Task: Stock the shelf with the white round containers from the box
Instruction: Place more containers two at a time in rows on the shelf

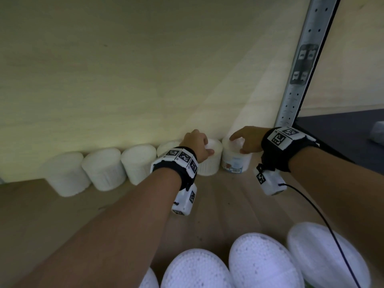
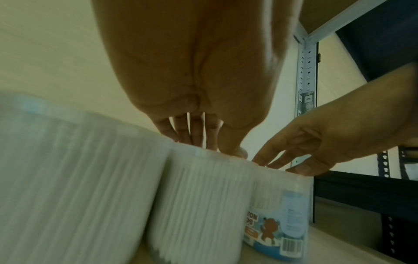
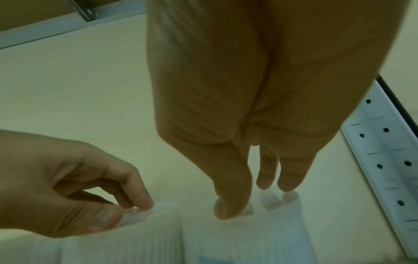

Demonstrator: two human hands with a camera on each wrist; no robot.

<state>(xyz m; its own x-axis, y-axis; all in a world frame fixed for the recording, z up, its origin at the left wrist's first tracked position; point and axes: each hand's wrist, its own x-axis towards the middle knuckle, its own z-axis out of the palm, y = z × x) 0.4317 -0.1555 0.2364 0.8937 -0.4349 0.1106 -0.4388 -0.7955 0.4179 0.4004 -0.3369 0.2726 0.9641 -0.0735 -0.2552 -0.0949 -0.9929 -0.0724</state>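
Observation:
Two white round containers stand at the right end of a row against the shelf's back wall. My left hand (image 1: 207, 147) (image 2: 214, 148) (image 3: 133, 209) pinches the lid rim of the plain ribbed container (image 1: 209, 165) (image 2: 203, 196) (image 3: 147, 232) between thumb and curled fingers. My right hand (image 1: 238, 145) (image 2: 282, 164) (image 3: 251, 198) arches over the last container (image 1: 234, 161) (image 2: 282, 205) (image 3: 260, 232), which bears a blue label with a bear and a barcode. Its nearly straight fingertips and thumb tip touch that lid. Both containers stand upright on the wooden shelf (image 1: 228, 194).
Three more white containers (image 1: 104, 169) line the back wall to the left. A perforated metal upright (image 1: 299, 80) rises just right of the last container. Several white container lids (image 1: 261, 262) fill the near foreground. A black cable (image 1: 324, 217) trails from my right wrist.

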